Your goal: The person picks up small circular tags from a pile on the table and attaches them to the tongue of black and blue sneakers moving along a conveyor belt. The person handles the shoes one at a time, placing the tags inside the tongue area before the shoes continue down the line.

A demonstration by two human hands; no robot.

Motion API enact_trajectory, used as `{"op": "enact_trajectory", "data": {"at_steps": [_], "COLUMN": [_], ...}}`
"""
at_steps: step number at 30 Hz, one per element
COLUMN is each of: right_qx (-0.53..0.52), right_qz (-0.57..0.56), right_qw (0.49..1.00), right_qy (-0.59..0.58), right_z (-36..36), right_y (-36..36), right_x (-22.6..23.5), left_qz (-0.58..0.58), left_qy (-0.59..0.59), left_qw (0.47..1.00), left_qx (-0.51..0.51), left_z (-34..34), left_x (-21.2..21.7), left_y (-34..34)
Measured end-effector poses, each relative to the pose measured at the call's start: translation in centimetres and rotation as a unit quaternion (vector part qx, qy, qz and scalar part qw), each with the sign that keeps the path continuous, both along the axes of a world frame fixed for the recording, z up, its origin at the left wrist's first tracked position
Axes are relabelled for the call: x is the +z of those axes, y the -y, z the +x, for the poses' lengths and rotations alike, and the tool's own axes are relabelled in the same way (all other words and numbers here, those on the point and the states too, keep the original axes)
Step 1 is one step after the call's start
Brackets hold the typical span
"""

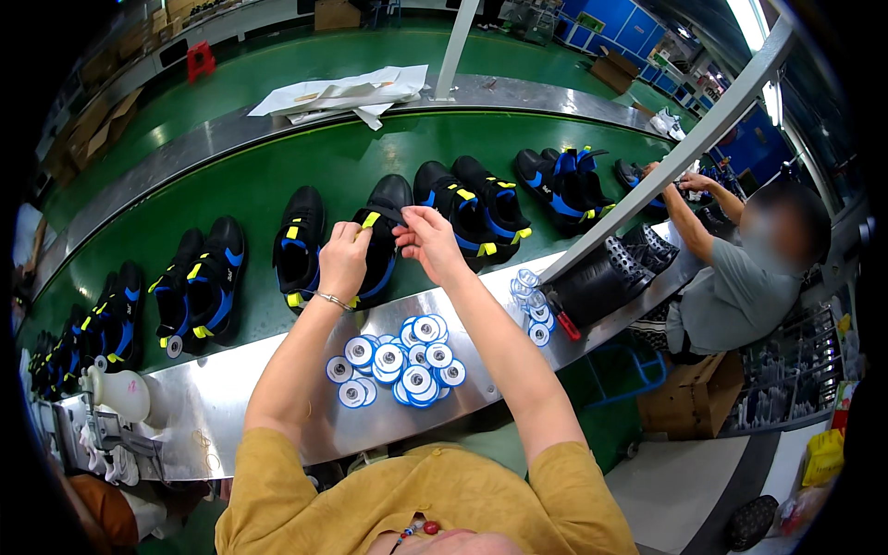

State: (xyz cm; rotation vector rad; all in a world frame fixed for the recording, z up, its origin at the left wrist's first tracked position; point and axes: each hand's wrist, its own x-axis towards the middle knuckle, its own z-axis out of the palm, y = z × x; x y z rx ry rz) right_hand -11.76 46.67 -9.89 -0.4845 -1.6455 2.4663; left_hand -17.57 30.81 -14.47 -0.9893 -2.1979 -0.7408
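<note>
Both hands work over one black shoe with blue and yellow trim (381,242), which sits on the green conveyor belt (277,171) directly ahead, toe pointing away, in a row of like shoes running left to right. Left hand (344,261) is curled, fingers pinched at the shoe's near collar; it appears to steady or pull the strap area, though what exactly sits between the fingertips is too small to tell. Right hand (427,242) is also closed in a pinch, just beside the left, at the yellow tab near the shoe's tongue. The two hands nearly touch, which suits fine two-handed work on one small part. A thin bracelet (335,301) is on the left wrist. A heap of round blue-and-white discs (402,363) lies on the steel ledge (231,393) between person and belt, close under the forearms, probably kept there for easy reach. More discs (529,301) lie to the right beside a red-handled tool (564,322). A white bottle (120,390) stands on the ledge at left. White sheets (347,92) lie on the far rail. A co-worker in grey (740,287) sits at right, hands at another shoe. Factory floor beyond, cartons, blue cabinets.
</note>
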Motion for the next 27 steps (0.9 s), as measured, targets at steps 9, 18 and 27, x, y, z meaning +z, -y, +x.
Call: {"op": "enact_trajectory", "data": {"at_steps": [9, 18, 27], "right_qx": [0.048, 0.055, 0.094], "right_qz": [0.049, 0.084, 0.192], "right_qw": [0.997, 0.995, 0.977], "right_qy": [-0.045, -0.017, -0.004], "right_z": [-1.7, -0.5, -0.3], "right_y": [0.5, 2.0, 4.2], "right_x": [0.0, -1.3, -3.8], "left_qz": [0.085, 0.134, 0.154], "left_qy": [-0.040, -0.044, -0.046], "left_qw": [0.995, 0.989, 0.985], "left_qx": [0.037, 0.046, 0.063], "left_z": [1.6, 1.7, 1.4], "left_x": [-0.4, -1.2, -1.6], "left_y": [3.5, 5.3, 5.9]}}
